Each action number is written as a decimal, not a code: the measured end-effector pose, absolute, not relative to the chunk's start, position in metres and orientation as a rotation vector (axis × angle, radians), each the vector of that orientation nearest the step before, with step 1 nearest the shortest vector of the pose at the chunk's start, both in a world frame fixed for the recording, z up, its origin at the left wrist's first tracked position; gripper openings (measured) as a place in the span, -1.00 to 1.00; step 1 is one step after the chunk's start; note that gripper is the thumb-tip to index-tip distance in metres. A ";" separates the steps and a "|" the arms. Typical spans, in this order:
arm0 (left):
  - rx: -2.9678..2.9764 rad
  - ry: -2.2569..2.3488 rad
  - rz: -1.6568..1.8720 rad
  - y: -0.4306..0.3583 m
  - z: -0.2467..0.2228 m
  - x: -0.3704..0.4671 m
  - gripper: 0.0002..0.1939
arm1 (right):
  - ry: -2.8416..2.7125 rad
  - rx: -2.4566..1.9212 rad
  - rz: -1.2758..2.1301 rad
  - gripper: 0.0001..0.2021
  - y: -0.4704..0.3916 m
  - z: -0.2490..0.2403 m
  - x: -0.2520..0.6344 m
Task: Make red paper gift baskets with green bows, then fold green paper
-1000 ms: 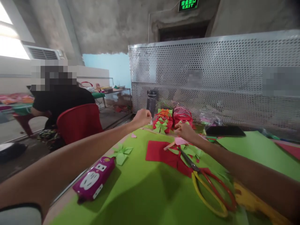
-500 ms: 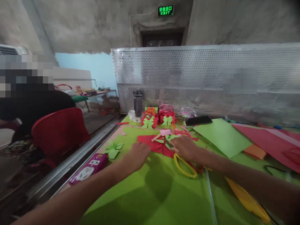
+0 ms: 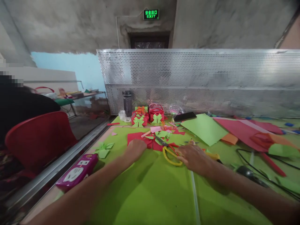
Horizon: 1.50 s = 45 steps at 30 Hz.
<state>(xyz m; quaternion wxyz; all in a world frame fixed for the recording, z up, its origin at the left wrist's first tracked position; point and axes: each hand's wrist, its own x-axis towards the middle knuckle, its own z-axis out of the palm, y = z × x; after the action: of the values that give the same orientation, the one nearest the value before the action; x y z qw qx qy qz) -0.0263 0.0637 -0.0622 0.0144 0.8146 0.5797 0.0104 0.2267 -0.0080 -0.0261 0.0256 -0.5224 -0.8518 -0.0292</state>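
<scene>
Red paper pieces (image 3: pixel 157 145) lie on the green table surface (image 3: pixel 145 193). My left hand (image 3: pixel 136 149) rests closed at the left red piece; whether anything is pinched in it is hidden. Scissors with yellow and red handles (image 3: pixel 172 157) lie with their blades pointing up-left over the red and light green scraps (image 3: pixel 164 134). At the scissors' right side is my right hand (image 3: pixel 191 156), its fingers over the red handle; its grip is unclear. A light green paper bow (image 3: pixel 103 150) lies left of my left hand.
A purple packet (image 3: pixel 78 172) lies at the left edge. Behind stand a bottle (image 3: pixel 127 103) and small red bags (image 3: pixel 156 113). Paper sheets (image 3: pixel 206 128), a black phone (image 3: pixel 185 117) and a cable are rightward. A person (image 3: pixel 23 100) sits far left.
The view has turned to the right. My right hand has moved back from the green scraps to the scissors' handles, and the blades now show. My left hand stays by the red paper.
</scene>
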 end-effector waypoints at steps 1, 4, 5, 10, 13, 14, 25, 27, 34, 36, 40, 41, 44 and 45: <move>2.531 1.822 0.025 0.062 -0.060 -0.028 -0.70 | -2.626 -1.611 -0.070 -0.82 -0.012 -0.027 0.226; 2.514 1.882 0.010 0.057 -0.051 -0.040 -0.69 | -2.605 -1.598 -0.014 -0.81 -0.023 -0.030 0.222; 2.508 1.907 0.001 0.056 -0.047 -0.046 -0.68 | -2.597 -1.599 -0.001 -0.81 -0.026 -0.031 0.221; 2.449 2.083 -0.158 0.051 -0.023 -0.069 -0.66 | -2.599 -1.614 0.056 -0.80 -0.032 -0.036 0.211; 2.466 2.113 -0.246 0.047 -0.014 -0.069 -0.69 | -2.622 -1.601 0.063 -0.81 -0.032 -0.037 0.208; 2.490 2.104 -0.259 0.045 -0.013 -0.066 -0.72 | -2.626 -1.594 0.058 -0.82 -0.031 -0.036 0.207; 2.830 1.693 -0.140 0.019 -0.040 -0.021 -0.73 | -2.445 -1.603 0.116 -0.57 0.003 -0.061 0.219; 2.821 1.692 -0.148 0.018 -0.040 -0.021 -0.75 | -2.382 -1.616 0.177 -0.48 0.008 -0.065 0.217; 2.645 1.868 -0.204 0.032 -0.040 -0.036 -0.72 | -2.017 -1.685 0.625 -0.48 0.019 -0.057 0.220; 2.572 1.930 -0.204 0.036 -0.037 -0.038 -0.69 | -1.917 -1.618 0.819 -0.50 0.018 -0.051 0.224; 2.465 2.010 -0.155 0.036 -0.028 -0.033 -0.68 | -1.726 -1.470 1.061 -0.50 0.009 -0.039 0.227; 2.452 2.021 -0.132 0.036 -0.026 -0.030 -0.68 | -1.686 -1.441 1.084 -0.52 0.006 -0.036 0.226; 2.446 2.032 -0.053 0.039 -0.023 -0.023 -0.67 | -1.614 -1.386 1.107 -0.55 -0.004 -0.028 0.225; 2.451 2.028 -0.028 0.041 -0.022 -0.021 -0.67 | -1.594 -1.369 1.118 -0.54 -0.008 -0.026 0.225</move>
<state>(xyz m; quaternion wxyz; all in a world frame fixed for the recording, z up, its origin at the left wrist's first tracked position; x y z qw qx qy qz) -0.0206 0.0406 -0.0216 -0.0198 0.7703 0.6373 -0.0087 0.2247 -0.0080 -0.0263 0.3715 -0.5340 -0.6218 0.4361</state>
